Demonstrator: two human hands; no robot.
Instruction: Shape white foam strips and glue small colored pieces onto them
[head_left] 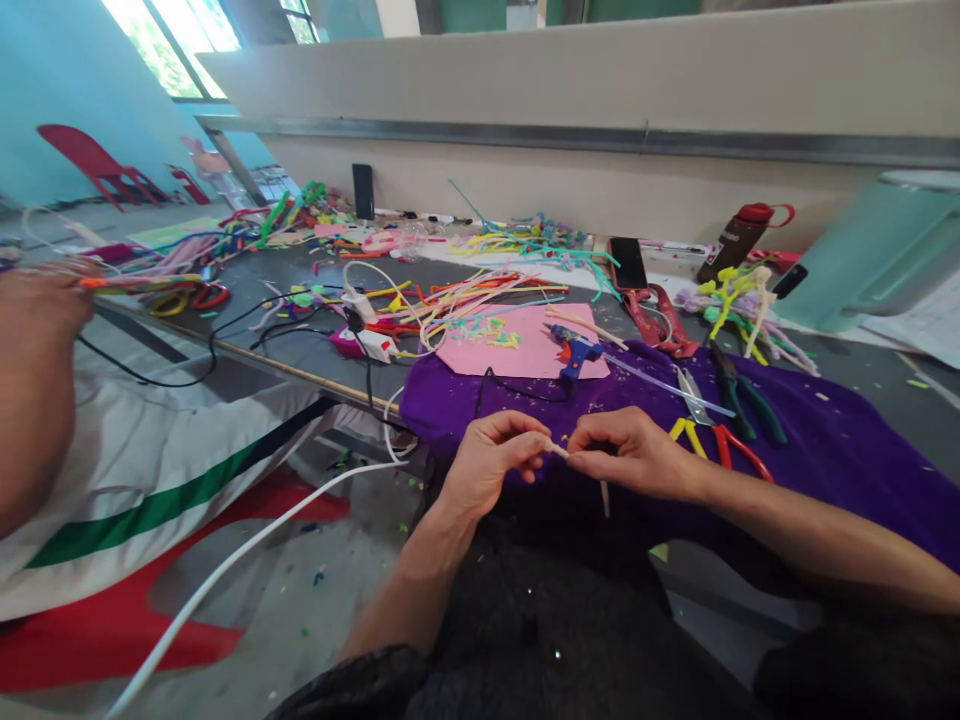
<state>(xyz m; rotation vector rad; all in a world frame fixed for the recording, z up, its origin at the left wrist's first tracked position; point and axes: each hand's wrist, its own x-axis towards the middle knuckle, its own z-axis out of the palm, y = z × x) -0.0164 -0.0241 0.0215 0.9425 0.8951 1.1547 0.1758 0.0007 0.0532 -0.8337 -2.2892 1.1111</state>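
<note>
Between my two hands is a short cream-coloured pipe cleaner [557, 450], pinched at both ends. My left hand [501, 462] grips its left end with thumb and forefinger. My right hand [628, 452] pinches the other end, and a pale strand [605, 498] hangs below that hand. Both hands are just in front of the table edge, over a purple cloth [450, 400]. Beyond them a blue glue gun [576, 352] lies on a pink sheet [487, 355]. Right of my right hand lie pliers with red and yellow handles [721, 440] and dark green-handled pliers [750, 395].
Bundles of coloured pipe cleaners [480, 295] cover the table's middle. A power strip [367, 343] with cables sits left of the pink sheet. A phone [627, 263], a brown bottle [739, 240] and a teal container [870, 255] stand behind. Another person's arm [37, 380] is at far left.
</note>
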